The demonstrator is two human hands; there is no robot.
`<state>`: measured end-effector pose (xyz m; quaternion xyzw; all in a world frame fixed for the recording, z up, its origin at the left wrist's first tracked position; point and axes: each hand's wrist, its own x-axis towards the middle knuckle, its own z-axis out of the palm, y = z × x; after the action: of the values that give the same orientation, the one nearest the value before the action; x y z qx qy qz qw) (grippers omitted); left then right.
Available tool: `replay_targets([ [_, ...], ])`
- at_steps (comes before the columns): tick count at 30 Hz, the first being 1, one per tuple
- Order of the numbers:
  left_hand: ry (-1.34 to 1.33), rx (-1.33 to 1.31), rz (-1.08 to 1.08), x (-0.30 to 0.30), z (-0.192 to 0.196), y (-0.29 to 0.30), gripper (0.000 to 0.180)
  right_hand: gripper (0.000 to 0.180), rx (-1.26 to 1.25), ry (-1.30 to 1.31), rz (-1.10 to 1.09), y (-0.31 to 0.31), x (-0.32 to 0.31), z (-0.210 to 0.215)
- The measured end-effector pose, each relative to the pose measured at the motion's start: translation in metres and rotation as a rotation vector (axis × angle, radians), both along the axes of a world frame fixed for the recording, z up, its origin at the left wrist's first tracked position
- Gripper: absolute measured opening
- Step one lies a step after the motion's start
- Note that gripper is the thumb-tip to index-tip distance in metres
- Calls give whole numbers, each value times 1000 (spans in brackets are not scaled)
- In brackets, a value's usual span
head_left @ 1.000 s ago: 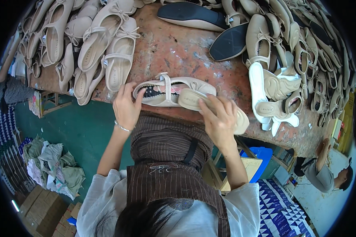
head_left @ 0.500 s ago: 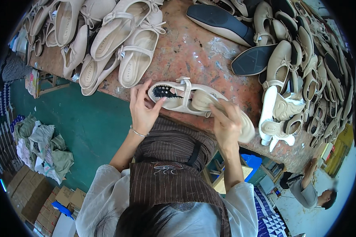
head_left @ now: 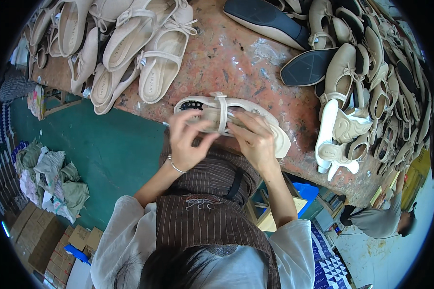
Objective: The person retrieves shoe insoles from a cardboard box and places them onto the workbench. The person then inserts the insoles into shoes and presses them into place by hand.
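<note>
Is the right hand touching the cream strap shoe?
Touching. The head view shows the right hand lying on the cream strap shoe, its fingers curled over the shoe's side at the table edge.

I see lots of cream shoes (head_left: pixel 154 72) on my red table (head_left: pixel 236 53), two black soles (head_left: pixel 308 67), and cardboard boxes (head_left: pixel 38 236) below.

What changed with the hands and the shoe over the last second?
Both hands closed inward: the left hand moved from the heel end onto the shoe near its strap, and the right hand slid from the toe toward the middle. The shoe stayed held at the bench edge.
</note>
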<state>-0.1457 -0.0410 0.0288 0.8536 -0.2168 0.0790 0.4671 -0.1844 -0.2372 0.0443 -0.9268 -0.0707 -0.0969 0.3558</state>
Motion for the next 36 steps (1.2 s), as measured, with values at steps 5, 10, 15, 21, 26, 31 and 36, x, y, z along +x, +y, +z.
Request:
replay_targets([
  [5, 428, 10, 232, 14, -10, 27, 57, 21, 76, -12, 16, 8, 6, -9],
  [10, 401, -197, 214, 22, -22, 26, 56, 10, 123, 1, -1, 27, 25, -15],
  [15, 446, -226, 196, 28, -23, 28, 47, 10, 189, 81, -30, 38, 35, -18],
  [21, 434, -208, 244, 30, -23, 25, 42, 14, 183, 119, -33, 40, 37, -18],
  [26, 405, -218, 311, 32, -32, 18, 36, 19, -11, 10, 30, 42, 35, -32],
  [31, 407, -132, 362, 37, -33, 17, 32, 25, -99, -8, 94, 41, 32, -30],
  [36, 533, -228, 356, 43, -36, 21, 14, 28, -151, -104, 192, 31, 32, -32],
])
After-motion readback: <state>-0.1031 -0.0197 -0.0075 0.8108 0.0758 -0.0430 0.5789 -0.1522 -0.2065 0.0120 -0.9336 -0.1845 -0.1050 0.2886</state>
